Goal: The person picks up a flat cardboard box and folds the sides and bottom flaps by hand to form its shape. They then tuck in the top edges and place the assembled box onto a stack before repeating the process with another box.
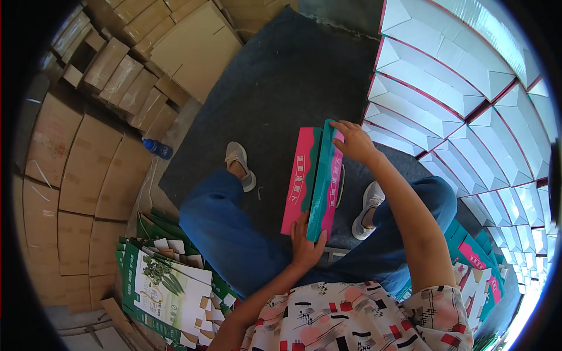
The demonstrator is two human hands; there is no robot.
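A pink and green carton with white lettering stands between my knees above the dark floor. Its green upper part runs lengthwise, with a dark gap beside the left pink panel. My left hand grips the near end, fingers on one side and thumb on the other. At the far end, my right hand has its fingers closed over the green corner. A thin cord handle hangs out on the carton's right side. The carton's underside is hidden.
Stacked white open boxes with red edges rise on the right. Brown cartons line the left, with a blue bottle beside them. Flat printed cardboard lies at lower left, and more pink-green cardboard at lower right. Dark sheeting covers the floor.
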